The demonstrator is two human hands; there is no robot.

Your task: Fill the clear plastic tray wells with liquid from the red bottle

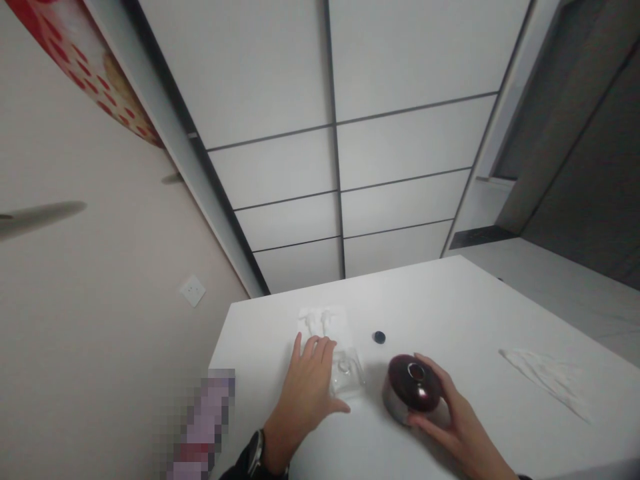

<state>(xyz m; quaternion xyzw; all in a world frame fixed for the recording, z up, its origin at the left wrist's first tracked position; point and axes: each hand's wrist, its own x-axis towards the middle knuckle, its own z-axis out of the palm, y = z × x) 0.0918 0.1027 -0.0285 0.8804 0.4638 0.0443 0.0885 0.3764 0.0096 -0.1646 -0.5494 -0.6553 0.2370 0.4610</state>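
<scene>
My left hand (310, 377) lies over the left side of a clear plastic tray (347, 373), palm down with fingers and thumb spread. Just beyond its fingertips is a whitish, see-through packet or sheet (337, 321) with two pale white pieces showing on it. My right hand (453, 413) is wrapped round the right side of a round container with a glossy dark red top (407, 380). A ring-shaped detail marks the middle of that top, and the side below looks greyish. Between the packet and the container, a small dark round cap (379, 337) lies on the table.
The white table (430, 303) carries a crumpled white cloth (547, 377) on its right side. Behind stands a white panelled wardrobe (280, 180). A wall with a socket (193, 291) borders the left, where a blurred-out purple item (207, 413) sits by the table edge.
</scene>
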